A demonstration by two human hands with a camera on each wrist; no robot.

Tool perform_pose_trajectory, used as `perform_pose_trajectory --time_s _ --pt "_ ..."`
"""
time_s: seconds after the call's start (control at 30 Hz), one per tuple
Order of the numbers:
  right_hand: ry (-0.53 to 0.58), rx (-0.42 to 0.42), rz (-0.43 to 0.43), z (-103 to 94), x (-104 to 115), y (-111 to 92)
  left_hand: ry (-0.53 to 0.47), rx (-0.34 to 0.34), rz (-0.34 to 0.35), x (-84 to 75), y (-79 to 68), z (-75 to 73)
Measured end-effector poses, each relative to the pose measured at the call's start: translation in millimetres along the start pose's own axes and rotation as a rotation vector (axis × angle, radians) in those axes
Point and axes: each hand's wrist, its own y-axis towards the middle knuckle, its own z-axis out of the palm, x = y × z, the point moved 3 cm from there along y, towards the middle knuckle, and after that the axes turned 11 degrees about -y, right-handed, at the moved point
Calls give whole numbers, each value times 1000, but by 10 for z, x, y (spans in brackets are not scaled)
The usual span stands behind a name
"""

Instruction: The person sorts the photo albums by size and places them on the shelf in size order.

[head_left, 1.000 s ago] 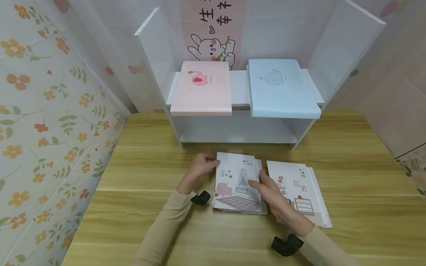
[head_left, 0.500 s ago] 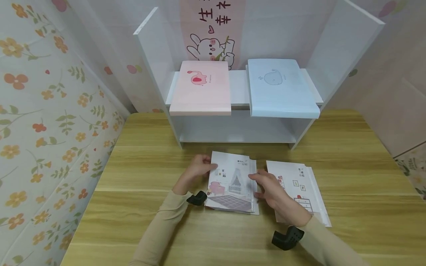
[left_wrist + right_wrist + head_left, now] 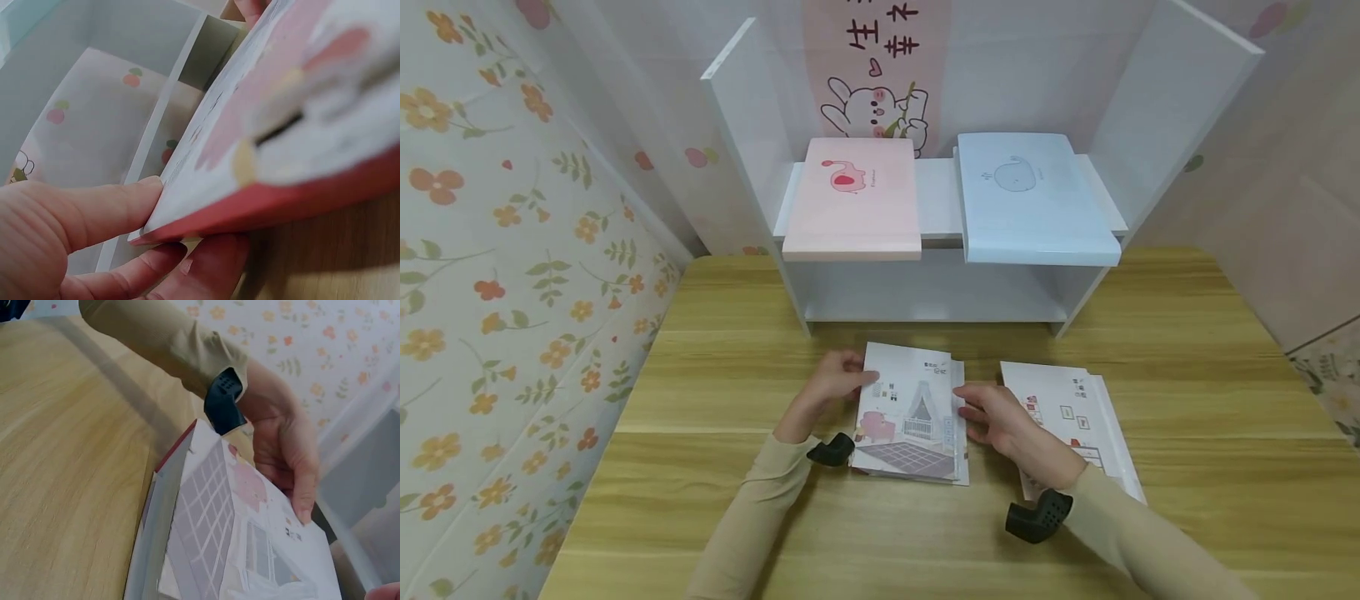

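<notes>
A small stack of white illustrated books (image 3: 904, 417), with a pink armchair and a grey lattice floor on the top cover, lies before the shelf. My left hand (image 3: 829, 385) pinches the stack's left edge; in the left wrist view the thumb (image 3: 119, 209) presses the cover and the other fingers curl beneath its red edge. My right hand (image 3: 1000, 417) is at the stack's right edge, fingers loosely bent, fingertips right at the pages. In the right wrist view the stack (image 3: 250, 537) shows several thick layers, and only a fingertip of the right hand (image 3: 384, 592) shows.
A second set of white books (image 3: 1067, 417) lies partly under my right forearm. Behind stands a white two-tier shelf (image 3: 936, 292) with tall side panels. On its upper tier are a pink elephant book (image 3: 857, 200) and a light blue whale book (image 3: 1033, 200), both overhanging the front.
The stack has slid left with my left hand. My right thumb, earlier on top of the cover, has come off, and the right hand now stands at the stack's right edge.
</notes>
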Motion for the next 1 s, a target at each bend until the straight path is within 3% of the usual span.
perform_pose_trajectory --time_s 0.23,0.43,0.63,0.77,0.9,1.0 --pt "-86 -25 -21 14 10 23 5 -4 6 31 -5 -49" --pt "-202 9 -171 87 8 0 -16 -16 17 77 -11 -110" --pt "-219 44 -245 183 -30 -27 -2 23 61 107 -19 -117" --pt "-216 55 -269 203 -27 -70 16 68 13 138 -58 -125" --pt "-217 80 -316 189 27 -136 -85 127 -16 124 -125 -133" --pt "-226 83 -358 153 90 -191 -179 170 20 61 -177 -138"
